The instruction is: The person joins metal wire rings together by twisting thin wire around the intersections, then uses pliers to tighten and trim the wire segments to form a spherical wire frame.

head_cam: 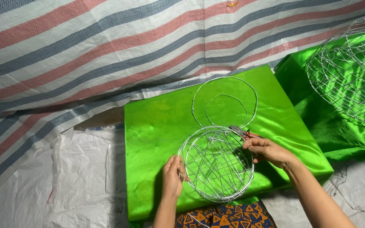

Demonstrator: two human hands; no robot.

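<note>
Round silver wire basket frame [217, 164] lies on the shiny green satin-covered board [157, 126], held between both hands. Left hand [172, 177] pinches its left rim, fingers [181, 165] curled closed on the wire. Right hand [269, 151] grips red-handled pliers [241, 132] at the upper right rim, fingers wrapped tight. Two loose wire rings [224, 103] rest just beyond the frame.
</note>
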